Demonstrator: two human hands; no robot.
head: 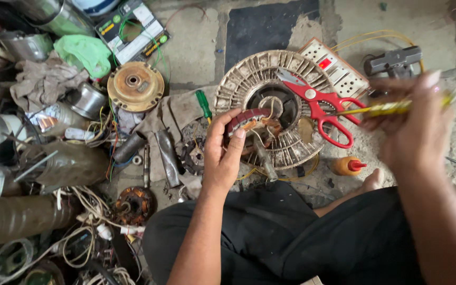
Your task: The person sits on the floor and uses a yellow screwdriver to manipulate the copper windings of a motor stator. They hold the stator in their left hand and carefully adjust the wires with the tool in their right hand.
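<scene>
Now, left hand [222, 150]: fingers curled, gripping red coil winding [249, 120] at motor disc [275, 108].
Right hand [415, 124]: closed around yellow screwdriver [381, 108], blurred.
Floor [196, 58]: gritty concrete, cluttered.

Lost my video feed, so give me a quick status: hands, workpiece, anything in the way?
Left hand grips the wound coil part at the round finned housing. Right hand, blurred, holds a yellow screwdriver. Red scissors lie across the housing.

Flat rectangular package [133, 29], black-green with white label panel, on floor well beyond the left hand [222, 153], up-left. No screens or signs.
</scene>
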